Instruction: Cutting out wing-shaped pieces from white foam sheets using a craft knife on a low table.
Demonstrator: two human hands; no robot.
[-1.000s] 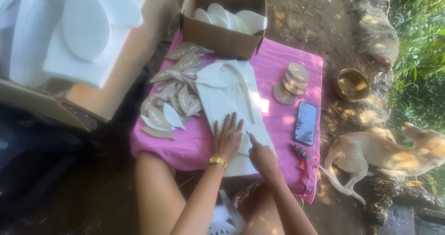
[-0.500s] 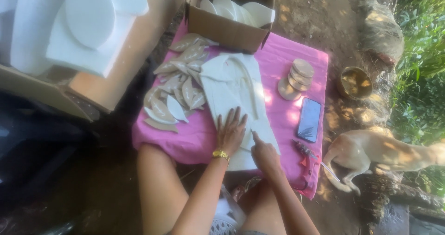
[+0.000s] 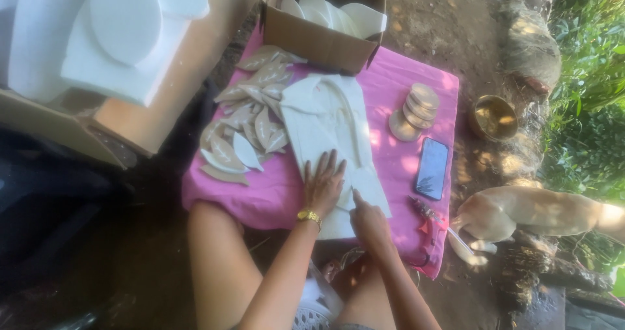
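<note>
1. The white foam sheet (image 3: 332, 131) lies on the pink surface (image 3: 273, 196), barely moved this last second; cutting goes on.
2. My left hand (image 3: 322, 185) stays pressed flat, fingers spread; my right hand (image 3: 369, 222), closed, works the near edge.
3. One sheet, one phone (image 3: 431, 168), one cardboard box (image 3: 319, 37), roughly fifteen leaf shapes (image 3: 244, 131).

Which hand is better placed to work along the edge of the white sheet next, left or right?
Right, probably. The right hand sits at the near edge of the white sheet, index finger extended onto it. The left hand lies flat, fingers spread, pinning the sheet, so it looks better left as the anchor.
</note>
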